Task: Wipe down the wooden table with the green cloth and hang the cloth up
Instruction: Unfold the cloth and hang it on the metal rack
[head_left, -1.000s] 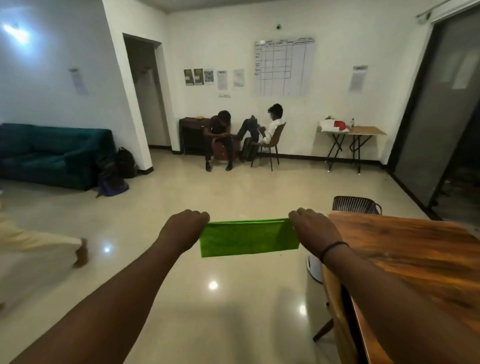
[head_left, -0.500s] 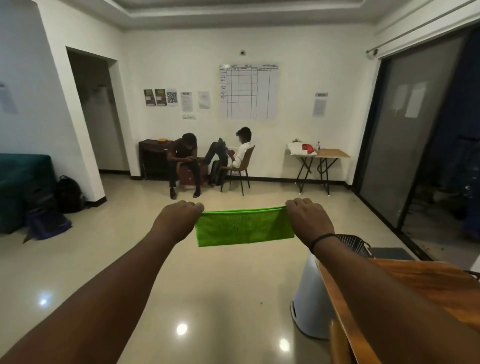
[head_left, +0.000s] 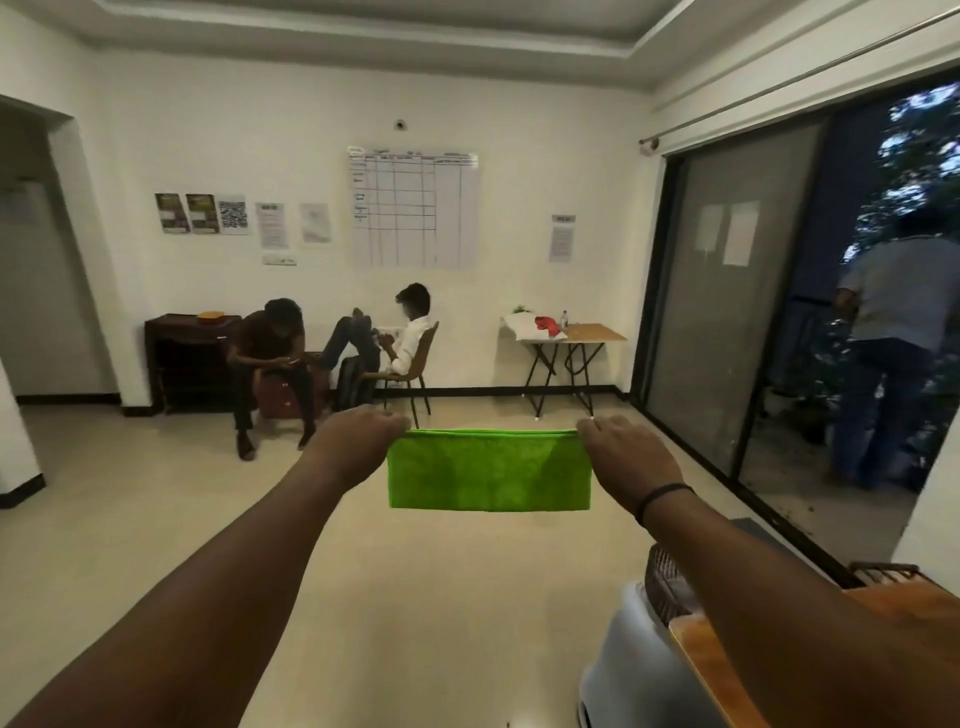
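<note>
The green cloth (head_left: 488, 470) hangs folded and stretched flat in the air in front of me. My left hand (head_left: 358, 441) pinches its upper left corner and my right hand (head_left: 623, 457), with a black band on the wrist, pinches its upper right corner. Only a corner of the wooden table (head_left: 904, 608) shows at the lower right, below and behind my right forearm.
A white bin (head_left: 623, 670) with a dark wicker basket (head_left: 667, 587) stands beside the table corner. Two people sit by the far wall (head_left: 332, 353). A small folding table (head_left: 576, 335) stands to their right. A person stands outside the glass sliding door (head_left: 893, 332). Open floor lies ahead.
My view has swung up and to the right, so the table has slid out toward the lower right corner. The cloth stays stretched between both hands, now held higher and further out.
</note>
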